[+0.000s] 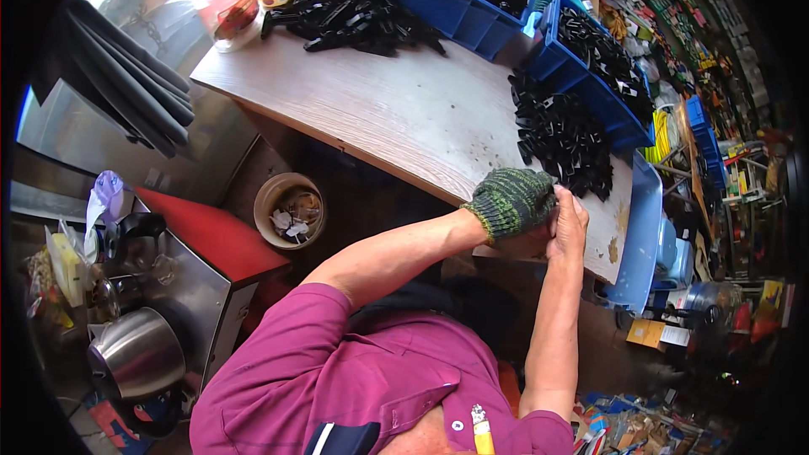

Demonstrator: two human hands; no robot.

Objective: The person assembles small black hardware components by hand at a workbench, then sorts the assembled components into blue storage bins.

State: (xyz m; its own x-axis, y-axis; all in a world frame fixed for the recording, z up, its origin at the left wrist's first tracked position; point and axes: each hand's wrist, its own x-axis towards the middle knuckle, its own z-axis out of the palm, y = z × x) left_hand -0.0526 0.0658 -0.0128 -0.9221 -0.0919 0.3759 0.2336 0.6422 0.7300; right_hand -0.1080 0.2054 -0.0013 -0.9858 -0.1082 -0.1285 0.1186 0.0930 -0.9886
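My left hand (512,200) wears a dark green knitted glove and is closed, its fingers curled toward my right hand. My bare right hand (570,226) meets it at the fingertips, also closed in a pinch. Whatever sits between them is hidden or too small to name. Both hands are over the near edge of the pale wooden table (404,109). Just beyond them lies a heap of small black plastic pieces (560,135). A second heap, of longer black parts (354,21), is at the table's far left.
Two blue bins of black parts (447,13) (581,72) line the table's back and right. Lidded jars (227,8) stand at the far left corner. Below left are a waste bucket (268,206), a red-topped cabinet (206,236) and a steel kettle (143,354). Crowded shelves fill the right.
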